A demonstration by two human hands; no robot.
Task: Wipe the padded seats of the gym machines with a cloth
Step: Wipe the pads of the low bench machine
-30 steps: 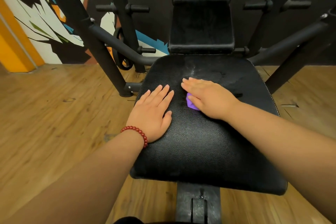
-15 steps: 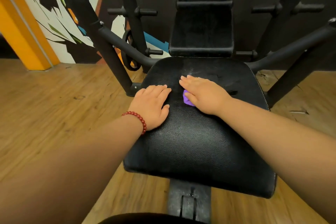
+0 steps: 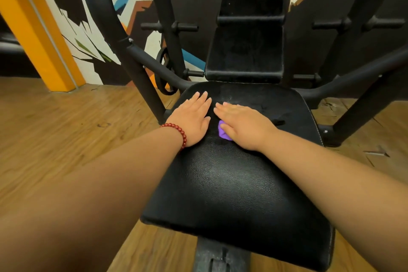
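A black padded seat (image 3: 234, 183) of a gym machine fills the middle of the view. My right hand (image 3: 242, 123) lies flat on its far half, fingers straight, pressing a purple cloth (image 3: 222, 133) against the padding; only a small corner of the cloth shows under the palm. My left hand (image 3: 194, 117), with a red bead bracelet on the wrist, rests flat on the seat's left far edge, beside the right hand. A damp streak shines on the seat just beyond my fingertips.
The black backrest pad (image 3: 247, 46) rises behind the seat. Black steel frame tubes (image 3: 150, 59) with weight pegs stand on both sides. Wooden floor (image 3: 66, 130) lies around, an orange pillar (image 3: 37, 35) at the left, a painted wall behind.
Both hands have slid farther up the seat toward the backrest and closer together, the cloth going along under my right palm. The camera has tilted up and drawn back.
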